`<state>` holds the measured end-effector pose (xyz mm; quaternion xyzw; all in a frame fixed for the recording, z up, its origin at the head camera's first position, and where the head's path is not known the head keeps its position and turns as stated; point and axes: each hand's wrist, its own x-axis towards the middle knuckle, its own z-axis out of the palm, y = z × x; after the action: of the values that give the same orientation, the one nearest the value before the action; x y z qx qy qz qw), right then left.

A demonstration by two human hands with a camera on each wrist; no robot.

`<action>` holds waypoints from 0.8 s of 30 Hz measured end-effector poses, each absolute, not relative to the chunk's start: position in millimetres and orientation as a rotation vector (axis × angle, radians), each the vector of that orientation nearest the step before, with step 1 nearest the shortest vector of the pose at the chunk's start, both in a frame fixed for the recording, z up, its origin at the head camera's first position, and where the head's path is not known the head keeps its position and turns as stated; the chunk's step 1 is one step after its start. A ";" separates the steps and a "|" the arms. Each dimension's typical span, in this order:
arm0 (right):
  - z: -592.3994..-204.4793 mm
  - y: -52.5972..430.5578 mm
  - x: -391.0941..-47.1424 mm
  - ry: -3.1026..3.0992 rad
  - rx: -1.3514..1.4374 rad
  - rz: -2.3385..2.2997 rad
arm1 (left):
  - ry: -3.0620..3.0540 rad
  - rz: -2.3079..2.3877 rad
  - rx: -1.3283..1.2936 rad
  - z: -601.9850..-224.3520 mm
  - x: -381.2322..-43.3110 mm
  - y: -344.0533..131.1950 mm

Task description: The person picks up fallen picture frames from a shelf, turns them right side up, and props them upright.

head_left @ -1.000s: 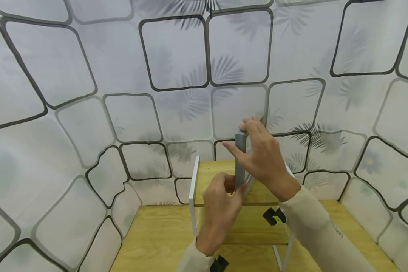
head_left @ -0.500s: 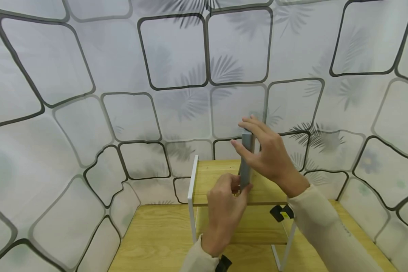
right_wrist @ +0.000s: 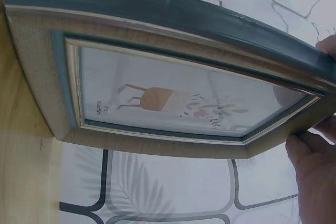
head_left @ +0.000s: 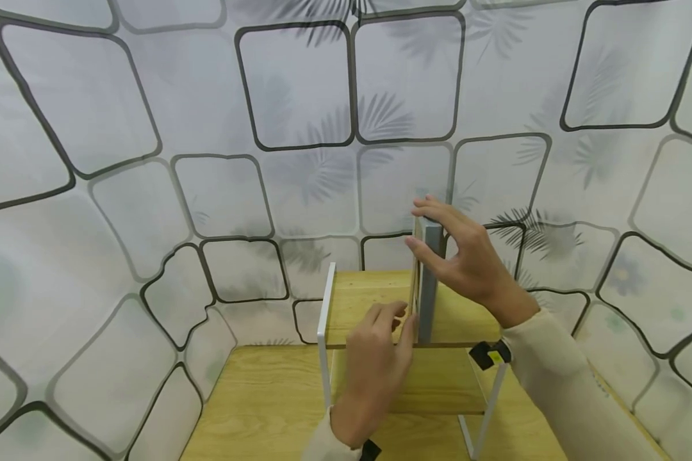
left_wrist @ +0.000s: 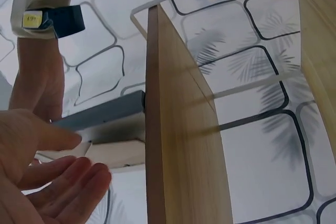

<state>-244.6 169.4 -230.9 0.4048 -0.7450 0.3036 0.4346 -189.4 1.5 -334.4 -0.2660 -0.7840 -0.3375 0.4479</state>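
A picture frame with a blue-grey outer edge stands upright on the wooden top board of a small rack, its narrow side towards me. In the right wrist view, the frame's beige border surrounds a print of a vase-like figure with flowers. My right hand holds the frame by its upper end, fingers over the top and thumb on the near side. Low on the left, my left hand is beside the frame with fingers loosely bent. A gap separates it from the frame in the left wrist view.
White metal side rails bound the rack. A lower wooden shelf lies beneath the top board. The rack stands on a wooden surface, with patterned fabric walls behind and at both sides.
The frame has moved right and down onto the top board and turned, so its left face now shows. My left hand has let go of its lower end; the right hand moved right with it.
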 end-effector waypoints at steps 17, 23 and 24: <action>-229.6 166.7 -244.6 -1.934 1.028 0.741 | -2.057 -0.684 -0.636 -331.4 -197.5 -10.2; -227.5 157.8 -244.1 -1.986 1.030 0.733 | -2.060 -0.667 -0.612 -330.5 -198.1 -21.9; -226.9 155.6 -244.0 -1.993 1.031 0.732 | -2.063 -0.658 -0.604 -330.6 -198.3 -23.5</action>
<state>-244.0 155.6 -226.9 0.4038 -0.7809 0.2867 0.3807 -198.3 -23.5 -330.6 -0.2422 -0.8276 -0.2641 0.4321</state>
